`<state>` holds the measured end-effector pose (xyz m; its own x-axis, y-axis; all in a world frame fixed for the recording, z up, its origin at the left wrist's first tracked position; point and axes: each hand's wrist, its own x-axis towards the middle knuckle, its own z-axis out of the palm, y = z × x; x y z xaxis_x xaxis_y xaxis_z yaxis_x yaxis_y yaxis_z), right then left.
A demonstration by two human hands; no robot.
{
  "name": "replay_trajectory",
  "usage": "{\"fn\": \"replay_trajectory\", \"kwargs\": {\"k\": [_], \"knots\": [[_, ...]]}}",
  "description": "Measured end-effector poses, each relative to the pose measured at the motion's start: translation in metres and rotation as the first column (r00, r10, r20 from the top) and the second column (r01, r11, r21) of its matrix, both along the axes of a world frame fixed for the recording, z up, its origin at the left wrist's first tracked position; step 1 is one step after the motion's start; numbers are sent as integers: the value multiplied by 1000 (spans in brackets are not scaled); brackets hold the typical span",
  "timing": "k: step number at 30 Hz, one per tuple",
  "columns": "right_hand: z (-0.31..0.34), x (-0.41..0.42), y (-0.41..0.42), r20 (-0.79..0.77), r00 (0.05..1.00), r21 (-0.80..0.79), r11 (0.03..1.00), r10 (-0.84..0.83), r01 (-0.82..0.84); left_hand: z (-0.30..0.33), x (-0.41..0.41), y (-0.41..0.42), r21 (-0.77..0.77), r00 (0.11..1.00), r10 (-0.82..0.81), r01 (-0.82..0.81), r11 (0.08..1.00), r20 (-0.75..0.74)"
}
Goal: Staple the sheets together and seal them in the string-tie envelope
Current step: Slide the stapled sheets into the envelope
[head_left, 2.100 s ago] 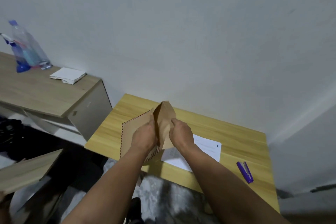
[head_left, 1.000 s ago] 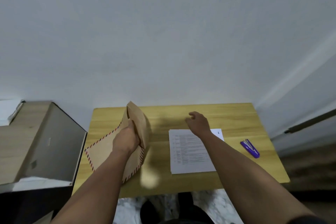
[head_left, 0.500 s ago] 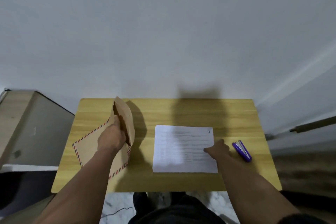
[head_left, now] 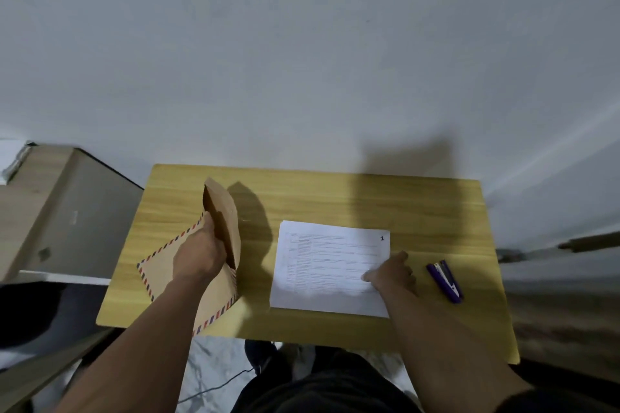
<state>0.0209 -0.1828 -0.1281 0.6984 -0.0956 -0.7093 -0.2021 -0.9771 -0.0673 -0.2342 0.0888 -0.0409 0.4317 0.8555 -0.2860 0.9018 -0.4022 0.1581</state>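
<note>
Wooden table (head_left: pixel 335 198) stands against a pale wall (head_left: pixel 302 43). Nearest, at 7 o'clock, the left hand (head_left: pixel 198 253) grips a brown envelope (head_left: pixel 221 231), flap raised. At 5 o'clock the right hand (head_left: pixel 391 273) pinches the right edge of the printed sheets (head_left: pixel 322 265) lying flat. A purple stapler (head_left: pixel 444 280) lies at 3 o'clock, just beside that hand.

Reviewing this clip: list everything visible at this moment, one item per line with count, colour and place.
envelope: one, brown with red-and-blue striped edge, table's left side, flap up.
sheets: one stack, white, printed, flat at table centre-right.
stapler: one, purple, right of the sheets.
table: one, light wood, against the wall.
cabinet: one, beige and grey, left of the table.
left hand: grips the envelope's mouth.
right hand: fingers on the sheets' right edge.
</note>
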Motion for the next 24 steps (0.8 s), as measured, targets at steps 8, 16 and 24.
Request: {"fn": "replay_trajectory", "kwargs": {"k": [8, 16, 24], "knots": [[8, -3, -9, -89, 996, -1, 1000, -9, 8, -1, -10, -2, 4, 999, 1, -2, 1000, 45], [34, 5, -20, 256, 944, 342, 894, 207, -289, 8, -6, -10, -6, 979, 47, -47, 999, 198], [184, 58, 74, 466, 619, 157, 629, 632, -761, 18, 18, -19, -59, 977, 62, -51, 997, 203]]}}
